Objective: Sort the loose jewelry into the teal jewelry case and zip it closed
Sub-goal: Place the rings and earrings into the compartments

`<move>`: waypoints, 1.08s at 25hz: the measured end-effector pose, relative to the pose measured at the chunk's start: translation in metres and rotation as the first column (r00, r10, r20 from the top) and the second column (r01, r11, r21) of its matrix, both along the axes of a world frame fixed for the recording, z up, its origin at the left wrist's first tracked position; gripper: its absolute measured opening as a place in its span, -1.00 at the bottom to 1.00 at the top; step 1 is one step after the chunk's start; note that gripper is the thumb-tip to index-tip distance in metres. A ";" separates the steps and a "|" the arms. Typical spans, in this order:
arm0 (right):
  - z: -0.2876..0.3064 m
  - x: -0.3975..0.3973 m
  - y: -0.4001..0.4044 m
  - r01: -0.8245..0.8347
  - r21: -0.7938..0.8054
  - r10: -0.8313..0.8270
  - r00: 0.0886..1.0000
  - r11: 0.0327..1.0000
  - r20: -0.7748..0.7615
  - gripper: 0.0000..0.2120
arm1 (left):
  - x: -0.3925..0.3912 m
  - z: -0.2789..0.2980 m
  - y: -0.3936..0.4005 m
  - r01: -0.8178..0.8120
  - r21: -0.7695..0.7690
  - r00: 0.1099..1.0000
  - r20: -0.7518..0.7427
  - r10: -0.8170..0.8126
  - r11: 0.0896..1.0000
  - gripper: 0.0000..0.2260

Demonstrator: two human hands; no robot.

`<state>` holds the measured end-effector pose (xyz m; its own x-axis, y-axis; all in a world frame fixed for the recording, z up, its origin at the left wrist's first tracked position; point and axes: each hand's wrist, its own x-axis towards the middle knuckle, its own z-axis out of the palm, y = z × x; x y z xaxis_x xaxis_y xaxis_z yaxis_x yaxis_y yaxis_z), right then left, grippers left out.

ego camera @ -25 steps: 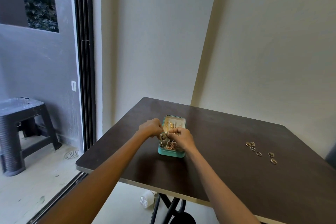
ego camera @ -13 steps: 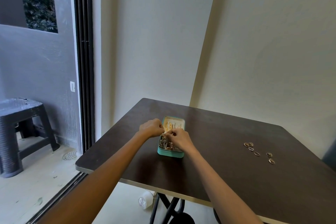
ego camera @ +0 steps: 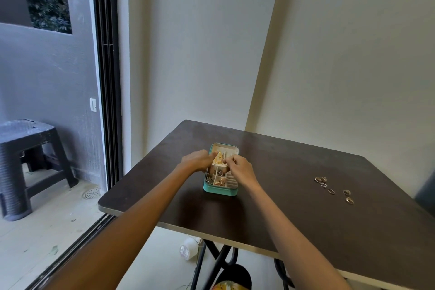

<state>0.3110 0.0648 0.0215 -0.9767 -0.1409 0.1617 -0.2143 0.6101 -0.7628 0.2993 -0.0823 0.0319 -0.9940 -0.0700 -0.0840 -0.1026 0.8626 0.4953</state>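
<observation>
The teal jewelry case lies open on the dark table, its cream compartments holding small gold pieces. My left hand and my right hand meet over the case's far half, fingertips curled together at a gold piece lying against the lid's lining. Both seem to pinch it, but the contact is too small to see clearly. Several loose rings lie on the table to the right.
The table's front edge runs near me, with folding legs and a white object on the floor below. A dark plastic stool stands outside the sliding door at left. Walls close the far side.
Both hands have shifted from the case's near compartments toward its far half, uncovering the front compartments. The loose rings have not moved.
</observation>
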 end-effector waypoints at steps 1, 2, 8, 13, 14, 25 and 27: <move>0.001 0.000 0.004 -0.004 0.032 0.004 1.000 0.999 0.010 -0.85 | 0.000 0.002 0.002 -0.002 0.019 1.000 -0.024 0.002 1.000 -0.51; 0.001 0.002 0.008 -0.015 0.059 0.014 1.000 0.998 0.028 -0.89 | -0.001 0.004 0.005 -0.002 0.044 0.999 -0.043 0.004 0.999 -0.52; 0.002 0.005 0.016 -0.061 -0.034 0.065 0.989 0.998 0.134 -0.78 | -0.010 -0.006 0.013 0.030 0.059 1.000 0.002 -0.030 0.998 -0.60; -0.007 0.007 0.015 -0.107 -0.029 0.108 0.993 0.994 0.048 -0.78 | -0.008 -0.003 0.012 0.064 -0.003 0.998 0.004 -0.064 0.998 -0.76; -0.009 0.007 0.016 -0.091 -0.010 0.091 0.996 0.996 -0.002 -0.81 | -0.007 -0.002 0.012 0.078 -0.037 0.997 0.011 -0.077 0.996 -0.78; -0.009 0.003 0.018 -0.009 -0.008 0.008 0.999 1.000 -0.045 -0.82 | -0.002 0.005 0.022 0.130 0.102 0.991 -0.027 -0.128 0.986 -0.78; -0.008 0.001 0.023 0.054 -0.079 -0.058 0.997 0.995 -0.058 -0.85 | -0.001 0.007 0.031 0.146 0.212 0.986 -0.112 -0.124 0.966 -0.76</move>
